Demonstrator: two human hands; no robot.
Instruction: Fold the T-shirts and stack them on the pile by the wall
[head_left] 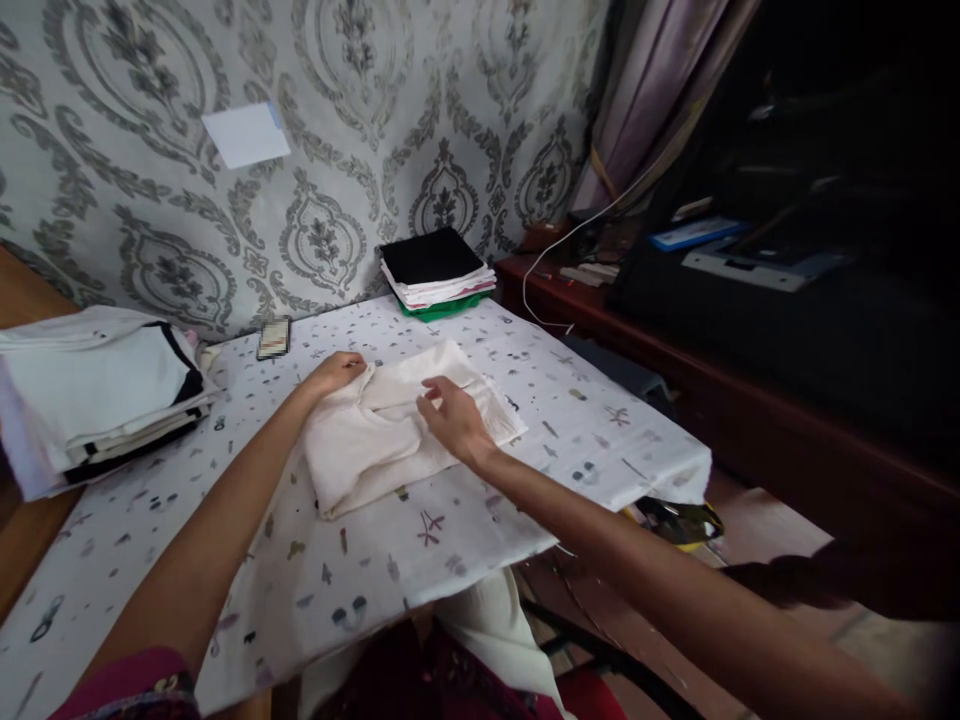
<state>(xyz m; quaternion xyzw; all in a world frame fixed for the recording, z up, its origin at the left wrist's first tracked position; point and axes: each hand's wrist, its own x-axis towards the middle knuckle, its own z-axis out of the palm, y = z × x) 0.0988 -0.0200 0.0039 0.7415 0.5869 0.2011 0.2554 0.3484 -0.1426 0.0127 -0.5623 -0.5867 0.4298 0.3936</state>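
A cream cloth garment (367, 440), partly folded and wrinkled, lies on the patterned tablecloth (495, 560) in front of me; its exact kind does not show. At its far left corner, my left hand (337, 372) is closed on the fabric's edge, with the fingertips partly hidden. Over the right half of the cloth is my right hand (456, 420), its thumb and fingers bent and apart with nothing between them. Whether its fingers touch the fabric I cannot tell.
A stack of folded cloths (435, 260) with a black one on top stands by the wall. Another folded pile (105, 380) sits at the left. A phone-like object (274, 338) lies near the back edge. At the right is a dark red cabinet (585, 310) with a white cable (529, 285).
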